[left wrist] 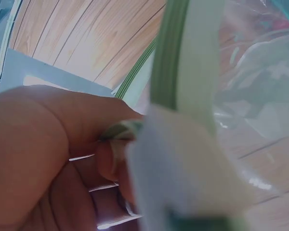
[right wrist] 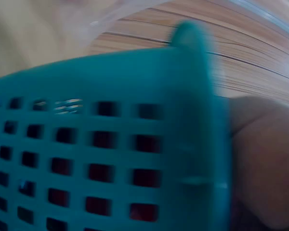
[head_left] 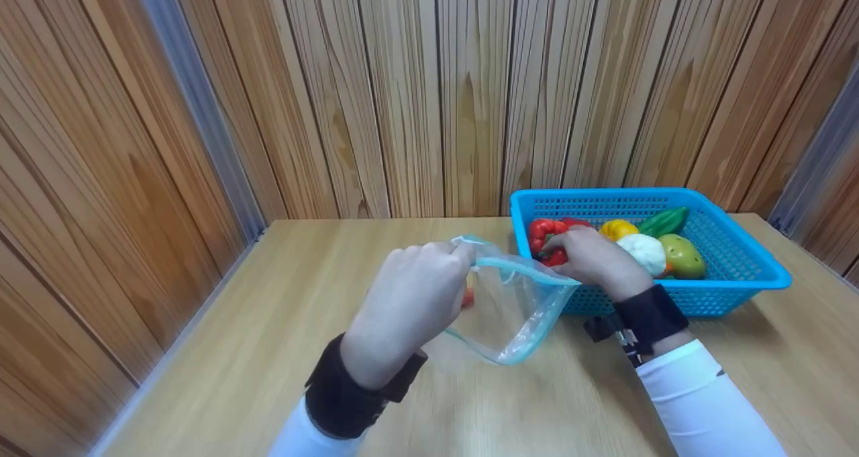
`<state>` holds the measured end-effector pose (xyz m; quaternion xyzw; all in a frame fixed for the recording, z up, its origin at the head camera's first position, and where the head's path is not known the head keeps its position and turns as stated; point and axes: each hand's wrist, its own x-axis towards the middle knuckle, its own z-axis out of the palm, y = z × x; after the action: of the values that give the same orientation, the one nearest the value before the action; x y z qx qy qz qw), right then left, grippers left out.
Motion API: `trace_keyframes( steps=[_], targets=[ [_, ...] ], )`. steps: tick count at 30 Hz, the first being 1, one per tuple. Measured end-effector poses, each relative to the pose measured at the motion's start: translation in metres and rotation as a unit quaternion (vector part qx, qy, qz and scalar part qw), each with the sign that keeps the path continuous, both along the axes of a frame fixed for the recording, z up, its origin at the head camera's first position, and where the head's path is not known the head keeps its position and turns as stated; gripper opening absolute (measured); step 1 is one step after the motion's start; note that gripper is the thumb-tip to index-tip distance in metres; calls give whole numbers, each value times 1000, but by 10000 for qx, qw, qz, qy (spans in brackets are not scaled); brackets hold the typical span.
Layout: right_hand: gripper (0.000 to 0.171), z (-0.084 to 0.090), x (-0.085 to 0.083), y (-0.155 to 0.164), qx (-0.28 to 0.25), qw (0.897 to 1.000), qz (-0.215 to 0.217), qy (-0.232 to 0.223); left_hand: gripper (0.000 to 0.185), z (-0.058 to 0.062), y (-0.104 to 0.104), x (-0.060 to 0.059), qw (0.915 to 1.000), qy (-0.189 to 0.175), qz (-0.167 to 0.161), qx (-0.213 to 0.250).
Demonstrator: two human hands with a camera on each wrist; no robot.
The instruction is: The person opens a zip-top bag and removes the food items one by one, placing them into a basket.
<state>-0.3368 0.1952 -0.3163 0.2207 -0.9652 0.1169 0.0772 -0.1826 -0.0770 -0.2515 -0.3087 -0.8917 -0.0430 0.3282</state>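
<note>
Wood-panelled corner, pale table [head_left: 268,349]. Clear zip bag [head_left: 517,309] pinched at rim by left hand [head_left: 409,302], mouth held open toward right of frame. Right hand [head_left: 594,259] curled on red pepper [head_left: 545,232] in blue basket [head_left: 738,282], just right of bag mouth.

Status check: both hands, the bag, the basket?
Left hand pinches clear zip-top plastic bag open. Right hand on red bell pepper in blue plastic basket. Nothing blocking.
</note>
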Motion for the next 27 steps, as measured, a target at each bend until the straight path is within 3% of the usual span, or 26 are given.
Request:
trace_keyframes(
  steps=[3, 7, 9, 11, 12, 13, 15, 17, 19, 20, 21, 22, 23, 24, 27],
  targets=[
    [32, -2, -3, 1, 187, 9998, -20, -72, 11, 1, 2, 1, 10000, -1, -25, -49],
    [29, 5, 2, -1, -92, 9996, -211, 163, 12, 2, 4, 2, 9999, -64, -57, -112],
    [26, 10, 8, -4, -431, 9966, -266, 652, 13, 2, 4, 2, 9998, -129, -97, -95],
    [21, 17, 18, -10, -1020, 9834, -227, 1482, 13, 2, 5, 1, 9998, -171, -129, -54],
    [17, 21, 24, -14, -1397, 9697, -120, 1999, 13, 2, 5, 0, 9998, -166, -139, -27],
    [14, 26, 31, -19, -1849, 9496, 63, 2530, 12, 2, 5, 0, 9998, -151, -157, 0],
    [12, 36, 46, -28, -2620, 8954, 782, 3513, 11, 2, 6, -2, 9999, -68, -149, 22],
    [15, 45, 63, -38, -3047, 8346, 1973, 4144, 11, 3, 5, -4, 9999, 7, -119, 35],
    [16, 52, 78, -47, -3113, 7862, 3228, 4253, 11, 3, 5, -5, 9999, 58, -86, 37],
    [16, 54, 84, -51, -2993, 7738, 3748, 4137, 10, 3, 6, -5, 9999, 110, -63, 43],
    [17, 55, 89, -55, -2829, 7680, 4185, 3937, 9, 3, 6, -6, 9999, 140, -41, 64],
    [19, 55, 93, -59, -2674, 7696, 4508, 3647, 9, 2, 6, -6, 9998, 185, -26, 87],
    [21, 53, 95, -63, -2467, 7840, 4608, 3349, 10, 1, 7, -7, 9997, 241, -12, 105],
    [23, 50, 97, -66, -2258, 8065, 4567, 2999, 11, 0, 8, -7, 9995, 289, -17, 143],
    [22, 39, 98, -75, -1346, 8943, 3793, 1955, 11, -3, 11, -7, 9988, 414, -92, 225]
  ],
)
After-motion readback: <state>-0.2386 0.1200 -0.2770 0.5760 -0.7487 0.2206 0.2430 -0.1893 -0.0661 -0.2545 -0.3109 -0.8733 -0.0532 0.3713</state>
